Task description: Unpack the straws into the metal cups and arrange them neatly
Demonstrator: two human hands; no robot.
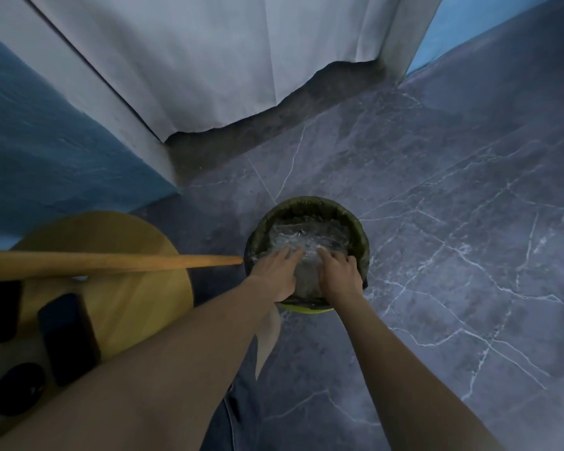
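Where the round wooden table point(127, 307) fills the lower left, dark objects point(67, 336) sit on it, too dim to identify. A wooden stick point(111, 262) lies across the table, tip pointing right, close to the bin. Left hand point(275, 275): fingers straight and spread, pressing on the clear plastic wrapping point(302, 236). The wrapping lies crumpled inside the round lined bin point(310, 203), which stands on the floor. Right hand point(339, 275): fingers spread, slightly bent, tips resting on the same wrapping just beside the left hand. Grey veined floor tiles point(469, 255) extend right.
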